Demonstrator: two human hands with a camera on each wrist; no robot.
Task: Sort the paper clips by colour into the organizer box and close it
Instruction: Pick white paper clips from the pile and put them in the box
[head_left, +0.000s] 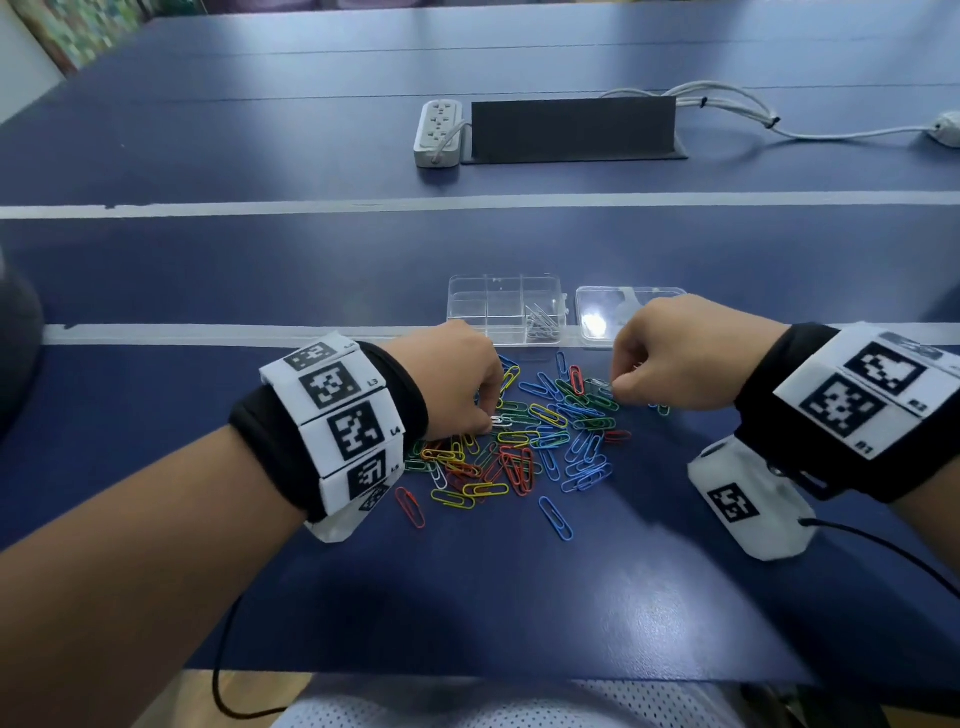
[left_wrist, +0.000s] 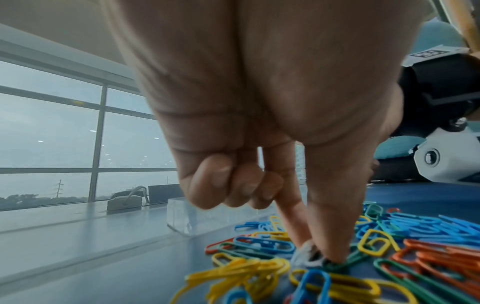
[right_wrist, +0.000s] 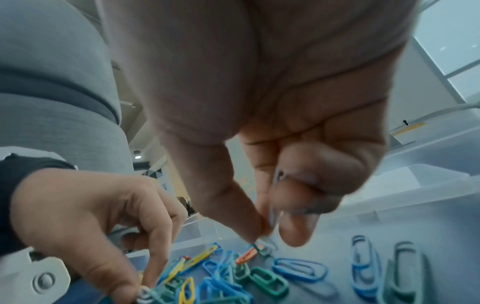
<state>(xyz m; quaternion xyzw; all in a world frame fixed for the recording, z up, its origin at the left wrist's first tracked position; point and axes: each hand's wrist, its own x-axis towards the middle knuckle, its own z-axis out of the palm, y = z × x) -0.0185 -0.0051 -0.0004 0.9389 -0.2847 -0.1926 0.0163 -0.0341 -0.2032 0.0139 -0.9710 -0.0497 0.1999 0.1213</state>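
Observation:
A heap of coloured paper clips (head_left: 524, 441) lies on the blue table, in red, yellow, green, blue and white. Behind it stands the clear organizer box (head_left: 470, 312), its lid (head_left: 631, 312) laid open to the right; several white clips (head_left: 540, 322) sit in one near-right compartment. My left hand (head_left: 488, 423) is down on the heap's left side, thumb and forefinger pinching a white clip (left_wrist: 309, 255), the other fingers curled. My right hand (head_left: 615, 387) is at the heap's far right and pinches a pale clip (right_wrist: 270, 244). More pale clips (right_wrist: 279, 176) are tucked under its curled fingers.
A white power strip (head_left: 439, 132), a black panel (head_left: 571, 130) and white cables (head_left: 753, 114) lie at the back of the table. White tape lines (head_left: 208, 332) cross the blue top. The table's front edge runs close to my lap.

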